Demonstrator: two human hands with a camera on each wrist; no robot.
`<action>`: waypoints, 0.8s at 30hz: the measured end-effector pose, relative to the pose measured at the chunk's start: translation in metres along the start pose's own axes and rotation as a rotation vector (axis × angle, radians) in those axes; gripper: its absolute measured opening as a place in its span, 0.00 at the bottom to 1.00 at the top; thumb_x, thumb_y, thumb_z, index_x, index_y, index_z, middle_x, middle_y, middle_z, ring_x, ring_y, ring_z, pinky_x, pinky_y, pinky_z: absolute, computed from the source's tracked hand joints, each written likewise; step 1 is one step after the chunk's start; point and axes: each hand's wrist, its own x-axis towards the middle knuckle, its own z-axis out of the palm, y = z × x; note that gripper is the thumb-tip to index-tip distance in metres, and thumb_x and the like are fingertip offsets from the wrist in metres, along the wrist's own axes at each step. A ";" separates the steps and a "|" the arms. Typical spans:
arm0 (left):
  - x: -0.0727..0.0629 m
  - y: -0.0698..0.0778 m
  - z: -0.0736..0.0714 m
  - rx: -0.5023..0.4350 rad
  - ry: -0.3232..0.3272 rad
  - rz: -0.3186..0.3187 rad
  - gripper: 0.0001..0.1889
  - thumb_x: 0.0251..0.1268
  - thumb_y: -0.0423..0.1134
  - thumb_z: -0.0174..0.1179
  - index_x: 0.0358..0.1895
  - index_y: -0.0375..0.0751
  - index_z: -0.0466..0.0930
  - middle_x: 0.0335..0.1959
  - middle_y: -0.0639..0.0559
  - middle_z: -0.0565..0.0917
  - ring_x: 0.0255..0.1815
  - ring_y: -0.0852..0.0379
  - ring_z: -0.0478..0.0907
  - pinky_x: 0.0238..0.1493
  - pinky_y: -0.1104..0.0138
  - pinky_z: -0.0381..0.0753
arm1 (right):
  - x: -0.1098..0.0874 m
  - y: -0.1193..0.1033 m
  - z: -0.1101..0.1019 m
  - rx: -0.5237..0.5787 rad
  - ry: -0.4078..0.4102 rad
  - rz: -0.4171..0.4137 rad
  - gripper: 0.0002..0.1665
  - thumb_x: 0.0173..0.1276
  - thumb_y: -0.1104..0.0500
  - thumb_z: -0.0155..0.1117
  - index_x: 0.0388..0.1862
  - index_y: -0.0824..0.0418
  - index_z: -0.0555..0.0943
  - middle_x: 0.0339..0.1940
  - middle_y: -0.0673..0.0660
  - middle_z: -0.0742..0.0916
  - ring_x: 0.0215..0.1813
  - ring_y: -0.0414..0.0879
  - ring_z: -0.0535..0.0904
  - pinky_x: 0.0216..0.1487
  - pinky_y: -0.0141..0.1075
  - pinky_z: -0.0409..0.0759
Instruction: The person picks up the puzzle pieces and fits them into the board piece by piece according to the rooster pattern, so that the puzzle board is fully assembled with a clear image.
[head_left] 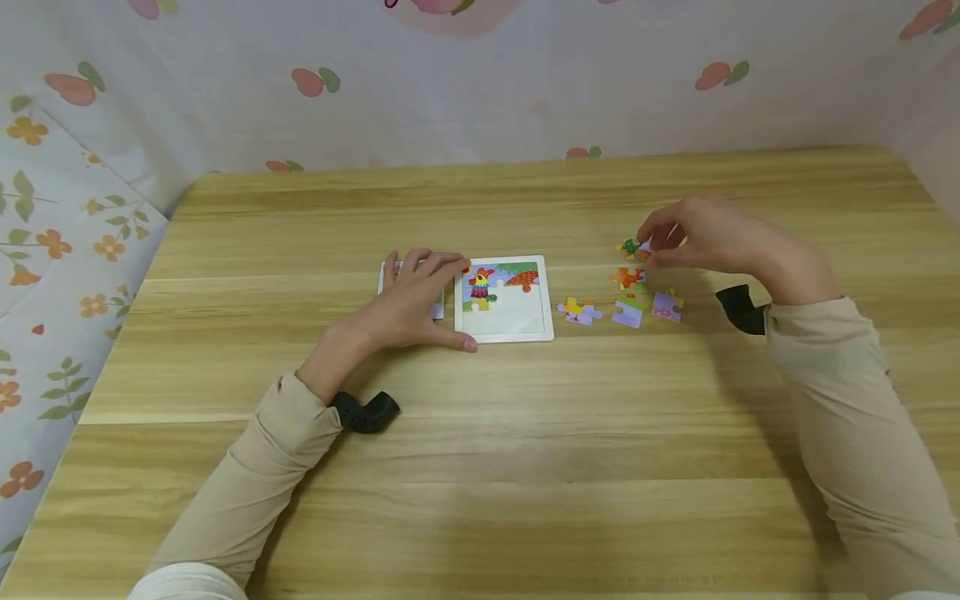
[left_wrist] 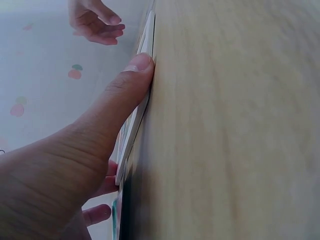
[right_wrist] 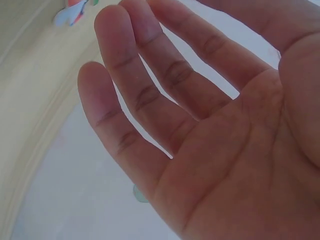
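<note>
My left hand [head_left: 408, 304] holds a white-framed puzzle board [head_left: 543, 327] by its left side, thumb on the near edge and fingers at the far edge. A rooster and a red patterned part show in the board's upper area; its lower right is bare white. My right hand [head_left: 705, 237] hovers over the far puzzle pieces, thumb and forefinger apart on either side of a green and purple piece [head_left: 632, 247]. In the left wrist view, nothing shows between the fingers of the right hand [left_wrist: 97, 22].
An orange piece [head_left: 627, 277], a yellow and lilac piece [head_left: 580, 312], a lilac and green piece [head_left: 627, 312] and a purple piece [head_left: 667, 305] lie right of the board. A white-edged card [head_left: 438, 310] lies partly under my left hand. A patterned curtain [head_left: 510, 108] hangs behind the table.
</note>
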 end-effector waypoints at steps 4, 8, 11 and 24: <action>0.000 0.001 -0.001 0.003 -0.003 -0.008 0.56 0.36 0.72 0.65 0.70 0.46 0.57 0.69 0.54 0.57 0.68 0.45 0.47 0.63 0.41 0.31 | 0.001 0.004 0.000 -0.013 0.012 0.017 0.12 0.57 0.64 0.66 0.42 0.62 0.81 0.32 0.54 0.84 0.39 0.51 0.81 0.39 0.45 0.74; 0.000 0.000 0.000 -0.002 -0.002 -0.002 0.56 0.37 0.72 0.65 0.70 0.46 0.57 0.69 0.54 0.57 0.68 0.44 0.47 0.63 0.41 0.31 | 0.004 0.009 0.002 -0.021 0.024 0.027 0.12 0.57 0.66 0.65 0.42 0.64 0.81 0.33 0.56 0.82 0.37 0.51 0.81 0.38 0.44 0.74; 0.000 -0.001 0.000 -0.006 0.000 -0.001 0.56 0.37 0.71 0.65 0.70 0.46 0.57 0.69 0.54 0.57 0.68 0.44 0.46 0.63 0.41 0.31 | 0.007 0.014 0.005 -0.028 0.007 0.041 0.14 0.58 0.65 0.65 0.45 0.65 0.80 0.38 0.60 0.82 0.40 0.54 0.80 0.40 0.47 0.74; 0.000 -0.002 0.001 -0.005 -0.007 0.005 0.56 0.38 0.71 0.64 0.71 0.46 0.55 0.70 0.54 0.56 0.68 0.44 0.46 0.62 0.40 0.31 | 0.016 0.028 0.018 -0.021 0.065 0.100 0.14 0.58 0.60 0.64 0.41 0.67 0.80 0.34 0.59 0.83 0.39 0.54 0.77 0.42 0.47 0.70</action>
